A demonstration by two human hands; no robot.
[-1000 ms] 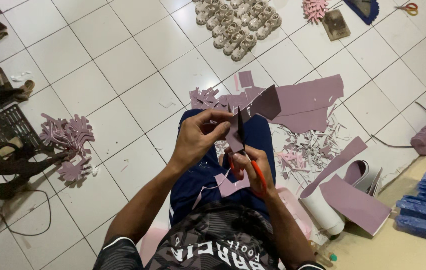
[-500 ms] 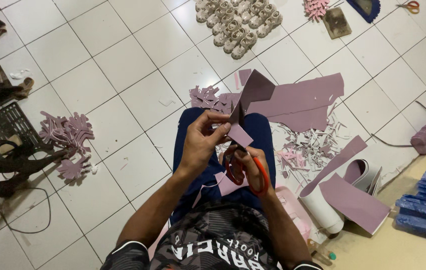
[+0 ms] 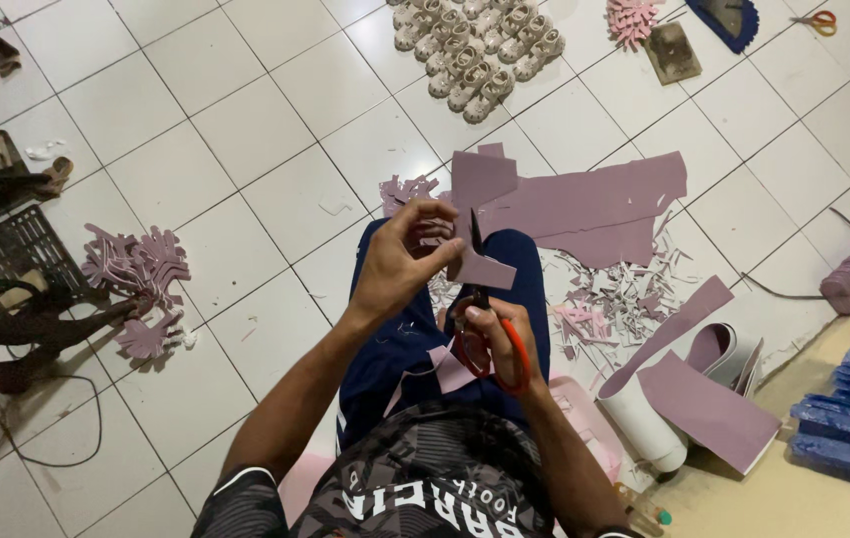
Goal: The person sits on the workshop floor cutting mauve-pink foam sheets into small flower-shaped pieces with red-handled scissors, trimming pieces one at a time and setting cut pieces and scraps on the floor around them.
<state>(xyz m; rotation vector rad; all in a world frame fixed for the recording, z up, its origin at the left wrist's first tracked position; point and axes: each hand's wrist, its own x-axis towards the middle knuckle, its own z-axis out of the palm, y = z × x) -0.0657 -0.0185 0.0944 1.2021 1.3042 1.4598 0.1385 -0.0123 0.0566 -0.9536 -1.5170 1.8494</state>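
Mauve foam sheet point(image 3: 480, 224) was what the left hand point(image 3: 400, 261) pinched between thumb and fingertips, holding it up over the lap, above the blue-trousered knees. The right hand point(image 3: 495, 339) had its fingers closed through the orange handles of the scissors point(image 3: 477, 299), whose dark blades pointed upward into the sheet's lower edge.

The risk, as I judged it, lay in how near the blades stood to the left thumb: a slip or a quick turn of the floppy piece might have nicked the skin or spoiled the outline. The thin sheet could also have buckled under the cut.

The piece looked flat, matte and angular, with a squarish upper flap and a pointed lower tab. More sheets point(image 3: 594, 204) and pale offcuts point(image 3: 614, 299) lay on the tiles point(image 3: 246, 130) just beyond the knees.
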